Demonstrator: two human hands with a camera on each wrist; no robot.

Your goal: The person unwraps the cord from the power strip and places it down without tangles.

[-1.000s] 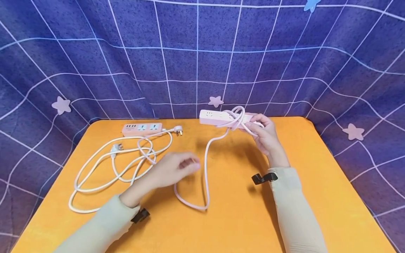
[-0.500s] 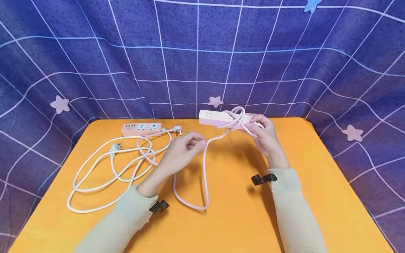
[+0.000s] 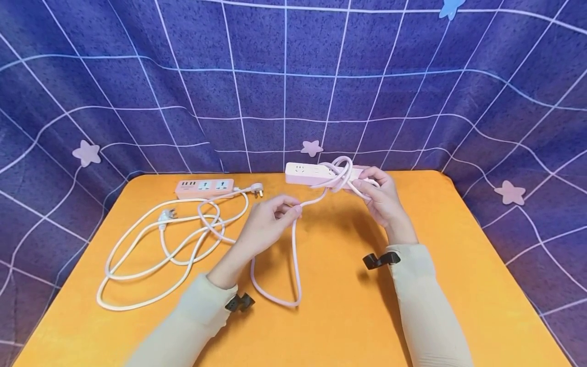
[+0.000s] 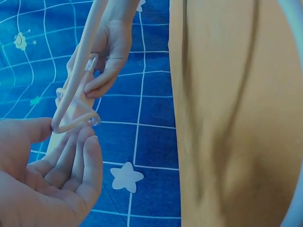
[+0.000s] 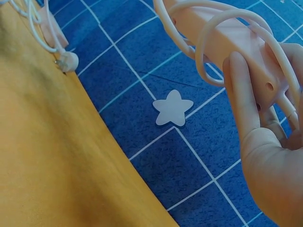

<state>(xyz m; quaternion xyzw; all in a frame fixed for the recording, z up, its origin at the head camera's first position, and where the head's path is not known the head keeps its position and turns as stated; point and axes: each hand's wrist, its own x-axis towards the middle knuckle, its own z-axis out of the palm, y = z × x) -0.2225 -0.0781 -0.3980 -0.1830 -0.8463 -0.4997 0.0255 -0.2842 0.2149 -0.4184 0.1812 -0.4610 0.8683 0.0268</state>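
Note:
Above the far side of the table, my right hand (image 3: 385, 204) grips one end of a pink-and-white power strip (image 3: 304, 173). Its pale cord (image 3: 295, 260) is looped around the strip's middle, then drops towards the table in a long bend. My left hand (image 3: 270, 221) has its thumb and curled fingers at the cord, just left of the strip. In the left wrist view, the cord bends sharply at the thumb tip of the left hand (image 4: 52, 175). From the right wrist view, fingers of the right hand (image 5: 265, 146) lie along the strip's underside (image 5: 227, 42).
Another power strip (image 3: 205, 188), pink with sockets and USB ports, lies at the back left of the orange table (image 3: 348, 316). Near it are a tangled white cord (image 3: 133, 278) and two plugs, a white plug (image 3: 166, 217) and a pale plug (image 3: 257, 189). A blue gridded curtain (image 3: 257, 92) encloses the back.
My left hand has moved right and away from me to the bend in the cord, its thumb now on it. The right hand keeps hold of the power strip, which has shifted slightly left.

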